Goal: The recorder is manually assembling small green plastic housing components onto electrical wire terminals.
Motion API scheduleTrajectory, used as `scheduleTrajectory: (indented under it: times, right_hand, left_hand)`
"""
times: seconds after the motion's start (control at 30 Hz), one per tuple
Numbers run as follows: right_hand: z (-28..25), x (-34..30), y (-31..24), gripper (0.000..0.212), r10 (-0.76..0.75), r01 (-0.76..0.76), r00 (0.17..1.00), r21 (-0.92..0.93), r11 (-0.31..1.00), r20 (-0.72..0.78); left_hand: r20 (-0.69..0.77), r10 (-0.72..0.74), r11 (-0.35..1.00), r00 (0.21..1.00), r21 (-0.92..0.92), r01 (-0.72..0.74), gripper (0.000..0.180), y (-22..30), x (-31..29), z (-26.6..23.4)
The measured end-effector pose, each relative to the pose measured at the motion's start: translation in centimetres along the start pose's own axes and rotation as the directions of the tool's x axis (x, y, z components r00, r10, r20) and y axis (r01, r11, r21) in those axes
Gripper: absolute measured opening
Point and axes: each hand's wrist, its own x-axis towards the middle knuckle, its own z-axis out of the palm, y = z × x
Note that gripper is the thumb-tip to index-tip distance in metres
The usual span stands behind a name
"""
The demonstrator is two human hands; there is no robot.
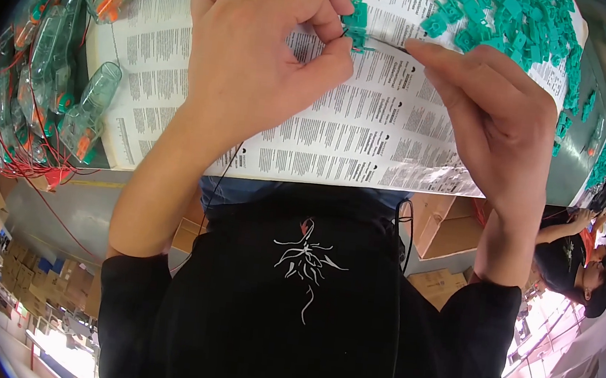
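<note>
My left hand [261,55] is above the printed paper sheet, its thumb and index finger pinched on a small green plastic part [355,19]. The part stands upright at the fingertips, with a dark wire end beside it. My right hand [496,106] is closed, thumb against index finger, on a thin metal piece [387,44] that points left to the lower end of the green part. Whether its tip touches the part is too small to tell. Its other end is hidden in my right fingers.
Clear green plastic housings [54,59] with orange bits and red wires [22,152] crowd the left side. Loose green parts [509,22] are heaped at the far right of the printed paper sheet [315,146]. Cardboard boxes [435,229] stand below the table; another person [577,255] is at right.
</note>
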Motion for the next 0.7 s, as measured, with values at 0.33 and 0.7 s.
scheduleTrajectory:
  times: [0.33, 0.7]
  right_hand:
    - [0.5, -0.2, 0.2, 0.022, -0.107, 0.114, 0.993, -0.133, 0.985, 0.056]
    - [0.2, 0.6, -1.1, 0.019, -0.129, 0.135, 0.990, -0.163, 0.977, 0.049]
  left_hand:
    - [0.027, -0.064, 0.995, 0.998, -0.069, 0.066, 0.012, 0.5, 0.0, -0.2]
    - [0.033, -0.071, 0.995, 0.997, -0.071, 0.074, 0.012, 0.6, 0.1, -0.3]
